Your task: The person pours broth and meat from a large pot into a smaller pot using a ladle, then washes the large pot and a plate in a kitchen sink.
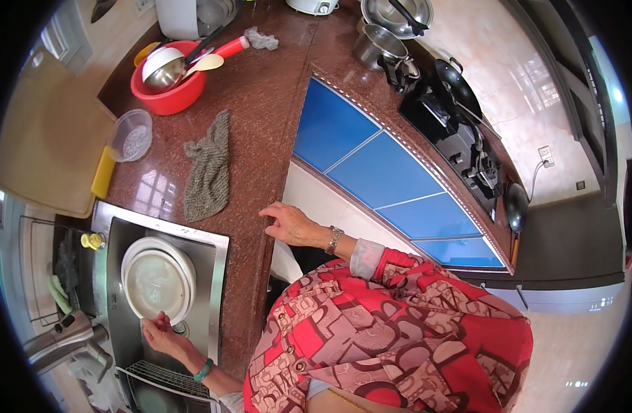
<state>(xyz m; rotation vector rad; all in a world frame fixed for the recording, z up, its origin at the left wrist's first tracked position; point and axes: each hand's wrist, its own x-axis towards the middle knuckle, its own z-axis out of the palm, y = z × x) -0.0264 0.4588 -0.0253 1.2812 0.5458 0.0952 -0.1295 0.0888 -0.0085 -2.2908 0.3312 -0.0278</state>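
In the steel sink (201,289), two nested white bowls or dishes (155,284) stand, the inner one holding a little cloudy liquid. My left hand (163,335), with a green bangle at the wrist, is at their near rim; its fingertips overlap the rim, and whether they grip it is unclear. My right hand (290,224), wearing a metal watch, is at the counter's front edge with loosely bent fingers and nothing in them. A grey-green knitted cloth (208,173) lies crumpled on the red-brown stone counter (259,113), beyond the sink.
A steel faucet (70,338) and wire rack (163,379) are by the sink. Farther along are a clear plastic tub (134,135), a cutting board (52,129) and a red basin (174,100) with ladle and spoons. Pots and a gas stove (458,149) line the other counter.
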